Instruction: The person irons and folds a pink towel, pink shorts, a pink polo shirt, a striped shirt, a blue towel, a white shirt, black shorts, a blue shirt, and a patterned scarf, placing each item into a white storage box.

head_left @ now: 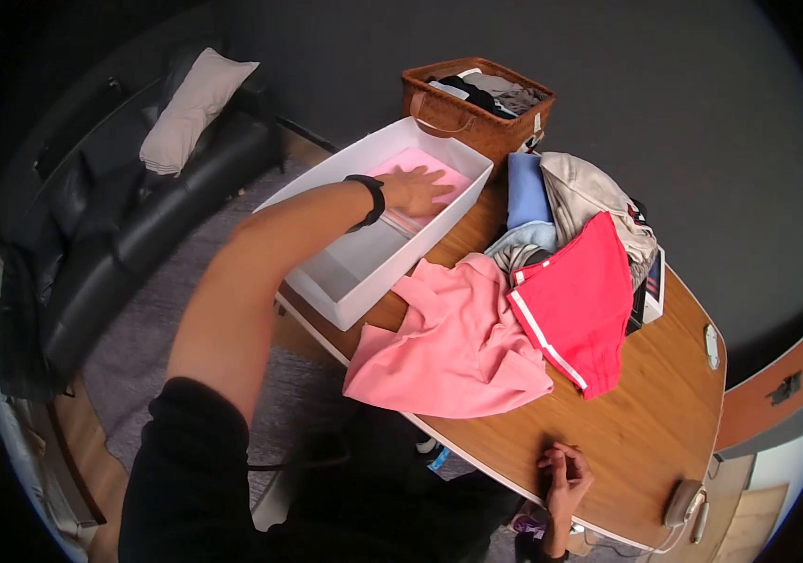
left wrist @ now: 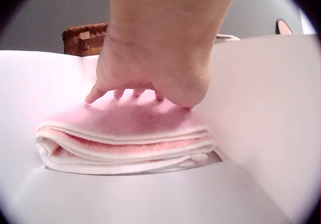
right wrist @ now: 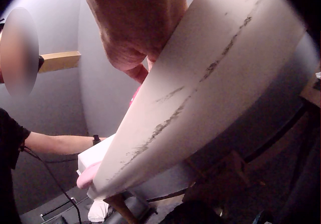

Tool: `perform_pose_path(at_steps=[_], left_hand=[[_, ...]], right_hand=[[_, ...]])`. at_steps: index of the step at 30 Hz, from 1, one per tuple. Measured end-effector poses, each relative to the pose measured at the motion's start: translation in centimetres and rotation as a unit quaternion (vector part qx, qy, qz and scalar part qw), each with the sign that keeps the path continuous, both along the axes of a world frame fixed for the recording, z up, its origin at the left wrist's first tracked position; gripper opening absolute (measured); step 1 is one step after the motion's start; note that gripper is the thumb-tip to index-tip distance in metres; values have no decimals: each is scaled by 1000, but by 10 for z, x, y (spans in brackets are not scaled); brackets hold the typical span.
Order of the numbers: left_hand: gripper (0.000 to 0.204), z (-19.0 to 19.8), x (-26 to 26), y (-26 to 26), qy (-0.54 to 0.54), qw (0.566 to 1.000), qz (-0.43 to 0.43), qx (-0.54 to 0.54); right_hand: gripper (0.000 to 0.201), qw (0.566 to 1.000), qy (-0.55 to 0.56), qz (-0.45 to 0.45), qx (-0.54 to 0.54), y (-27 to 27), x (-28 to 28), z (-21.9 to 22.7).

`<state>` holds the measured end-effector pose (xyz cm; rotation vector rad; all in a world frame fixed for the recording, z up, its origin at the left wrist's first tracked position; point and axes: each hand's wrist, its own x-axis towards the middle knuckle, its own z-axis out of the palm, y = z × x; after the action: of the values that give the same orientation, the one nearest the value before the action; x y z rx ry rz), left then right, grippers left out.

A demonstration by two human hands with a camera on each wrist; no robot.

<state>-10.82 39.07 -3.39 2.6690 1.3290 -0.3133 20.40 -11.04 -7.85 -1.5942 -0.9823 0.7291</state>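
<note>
Inside a long white box, my left hand rests with spread fingers on a folded pink cloth. This cloth has white edges and lies in stacked layers at the box's far end, as the left wrist view shows. My right hand is at the near table edge, fingers loosely curled and holding nothing. Between the hands, a rumpled light pink garment is spread next to the box, partly hanging over the table edge. A bright red garment with a white stripe overlaps its right side.
Behind the box stands a brown woven basket with clothes inside. A pile with a blue folded cloth and a beige garment lies on the wooden table. A beige corded device sits at the right edge.
</note>
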Motion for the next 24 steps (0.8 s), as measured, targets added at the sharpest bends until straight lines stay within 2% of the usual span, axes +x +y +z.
perform_pose_path(at_steps=[3, 5, 6, 8, 10, 13, 16, 17, 18, 20, 23, 24], left_hand=[[68, -2, 0, -11, 10, 1000, -16, 19], [64, -14, -3, 10, -30, 998, -37, 32], [55, 17, 0, -17, -12, 997, -41, 66], [30, 31, 2, -20, -27, 980, -92, 176], [27, 50, 0, -35, -153, 940, -123, 280], [24, 104, 24, -81, -241, 918, -125, 290], [25, 115, 61, -114, -340, 889, -185, 246], [27, 113, 76, -126, -324, 904, -178, 216], [32, 119, 91, -147, -299, 934, -133, 145], [41, 112, 119, -160, -258, 956, -101, 99], [52, 97, 154, -155, -246, 968, -29, 44], [52, 95, 162, -151, -275, 960, -32, 30]], right_hand=[[20, 1000, -2, -10, -9, -4, 3, -6], [18, 1000, -9, -17, -23, -3, -2, 2], [17, 1000, -6, -7, -14, -3, 0, 0], [16, 1000, -5, 0, -5, -1, 0, 1], [16, 1000, -8, 11, 8, 0, 0, -2], [15, 1000, -8, 20, 23, 1, -1, -2], [15, 999, -8, 21, 31, 1, 0, -4], [16, 999, -18, 22, 26, 1, 1, -4], [16, 999, -21, 23, 27, 1, 1, -4], [17, 999, -29, 20, 28, 0, 1, -4], [18, 999, -2, 16, 29, 0, 0, -1], [18, 1000, 13, 11, 23, -1, -1, 3]])
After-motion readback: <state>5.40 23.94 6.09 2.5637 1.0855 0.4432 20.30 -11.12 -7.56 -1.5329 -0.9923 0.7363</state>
